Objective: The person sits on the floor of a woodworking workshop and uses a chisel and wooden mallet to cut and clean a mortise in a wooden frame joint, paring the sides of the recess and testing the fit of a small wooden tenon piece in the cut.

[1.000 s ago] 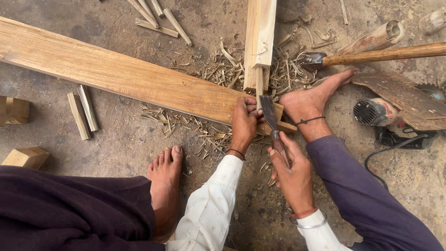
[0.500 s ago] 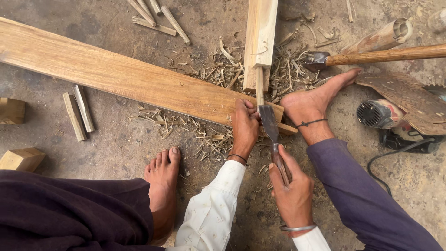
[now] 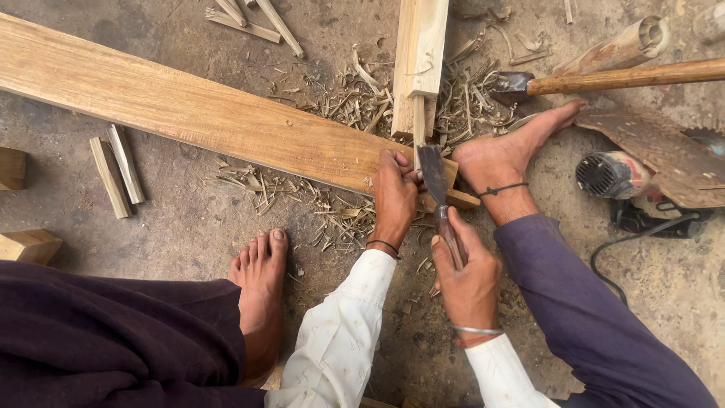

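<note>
My right hand [image 3: 467, 268] grips the handle of a flat-bladed chisel [image 3: 436, 175], whose dark blade lies on the end of a long wooden plank [image 3: 189, 113]. My left hand [image 3: 396, 195] presses down on the plank end and steadies the blade beside it. A shorter wood piece [image 3: 420, 64] with a narrow tenon stands across the plank's end, pointing away from me. My right foot [image 3: 507, 155] rests on the plank end next to the chisel. My left foot [image 3: 260, 291] is flat on the floor.
Wood shavings [image 3: 332, 204] litter the concrete floor around the plank. An adze with a wooden handle [image 3: 627, 75] lies at the upper right, and a power tool [image 3: 615, 177] with a black cord at the right. Small wood offcuts [image 3: 113, 174] and blocks [image 3: 26, 245] lie at the left.
My right hand has drawn the chisel handle slightly back toward me and regripped it lower. My left hand stays on the plank end.
</note>
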Available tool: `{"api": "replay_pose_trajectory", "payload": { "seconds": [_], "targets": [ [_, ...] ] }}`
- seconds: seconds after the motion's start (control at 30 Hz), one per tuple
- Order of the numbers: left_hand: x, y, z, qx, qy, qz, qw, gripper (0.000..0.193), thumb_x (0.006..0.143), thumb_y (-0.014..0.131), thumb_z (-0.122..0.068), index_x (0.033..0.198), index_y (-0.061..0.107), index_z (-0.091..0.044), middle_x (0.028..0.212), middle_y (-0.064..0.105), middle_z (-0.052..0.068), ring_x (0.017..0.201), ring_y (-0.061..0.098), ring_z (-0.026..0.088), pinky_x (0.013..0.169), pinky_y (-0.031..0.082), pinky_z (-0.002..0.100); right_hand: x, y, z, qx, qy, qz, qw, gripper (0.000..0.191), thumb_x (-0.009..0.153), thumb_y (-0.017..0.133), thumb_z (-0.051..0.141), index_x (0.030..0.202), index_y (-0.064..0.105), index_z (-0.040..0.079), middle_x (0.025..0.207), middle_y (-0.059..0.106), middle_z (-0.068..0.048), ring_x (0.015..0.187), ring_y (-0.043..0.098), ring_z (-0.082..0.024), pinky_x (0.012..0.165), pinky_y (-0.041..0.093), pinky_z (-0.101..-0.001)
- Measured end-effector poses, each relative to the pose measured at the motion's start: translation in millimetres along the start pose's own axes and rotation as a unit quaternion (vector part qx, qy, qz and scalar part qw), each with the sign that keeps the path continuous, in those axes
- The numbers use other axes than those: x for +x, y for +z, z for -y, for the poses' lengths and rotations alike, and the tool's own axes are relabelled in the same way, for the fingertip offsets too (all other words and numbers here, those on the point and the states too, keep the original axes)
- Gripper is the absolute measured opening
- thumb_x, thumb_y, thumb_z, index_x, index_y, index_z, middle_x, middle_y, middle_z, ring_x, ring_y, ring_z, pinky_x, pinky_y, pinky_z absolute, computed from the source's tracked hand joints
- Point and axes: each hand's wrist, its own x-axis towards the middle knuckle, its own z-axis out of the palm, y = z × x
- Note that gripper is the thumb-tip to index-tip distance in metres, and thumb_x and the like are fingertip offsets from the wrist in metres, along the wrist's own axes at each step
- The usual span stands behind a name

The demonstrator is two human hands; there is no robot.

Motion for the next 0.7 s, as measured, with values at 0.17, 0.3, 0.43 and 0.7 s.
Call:
{"api": "replay_pose_trajectory", "payload": {
  "seconds": [0.17, 0.3, 0.43, 0.7],
  "targets": [
    [0.5, -1.5, -2.6, 0.042, 0.013, -0.003, 0.999, 0.022, 0.09, 0.051, 0.018, 0.097, 0.043, 0.0, 0.077, 0.057, 0.011, 0.069, 0.061, 0.014, 0.055, 0.053, 0.032, 8.7, 6.9, 0.6, -0.011, -0.089, -0.025, 0.996, 0.049, 0.09, 0.069, 0.011, 0.139, 0.062, 0.008, 0.083, 0.075, -0.006, 0.058, 0.062, -0.009, 0.05, 0.052, -0.0282],
    [-1.4, -0.2, 2.9, -0.107, -0.031, 0.009, 0.994, 0.027, 0.085, 0.044, 0.021, 0.098, 0.04, -0.002, 0.086, 0.052, 0.007, 0.073, 0.064, 0.014, 0.061, 0.064, 0.031, 15.5, 6.6, -3.4, 0.02, -0.106, -0.019, 0.994, 0.045, 0.095, 0.068, 0.013, 0.139, 0.063, 0.006, 0.09, 0.074, -0.009, 0.062, 0.061, -0.009, 0.052, 0.051, -0.0273],
    [3.0, 3.4, 5.6, -0.012, 0.024, -0.012, 1.0, 0.025, 0.087, 0.052, 0.021, 0.097, 0.043, 0.0, 0.084, 0.057, 0.01, 0.076, 0.065, 0.017, 0.062, 0.062, 0.033, 11.3, 2.2, 0.5, 0.001, 0.026, 0.004, 1.0, 0.051, 0.092, 0.067, 0.015, 0.142, 0.06, 0.011, 0.081, 0.074, -0.008, 0.045, 0.059, -0.012, 0.04, 0.048, -0.029],
    [3.4, -6.7, -6.0, -0.014, -0.02, 0.005, 1.0, 0.026, 0.089, 0.06, 0.016, 0.097, 0.043, -0.001, 0.084, 0.06, 0.01, 0.074, 0.067, 0.017, 0.056, 0.058, 0.031, 90.1, 36.9, -10.0, 0.069, -0.095, -0.031, 0.993, 0.044, 0.096, 0.068, 0.01, 0.138, 0.062, 0.001, 0.078, 0.071, -0.008, 0.049, 0.054, -0.01, 0.042, 0.043, -0.0273]
  ]
}}
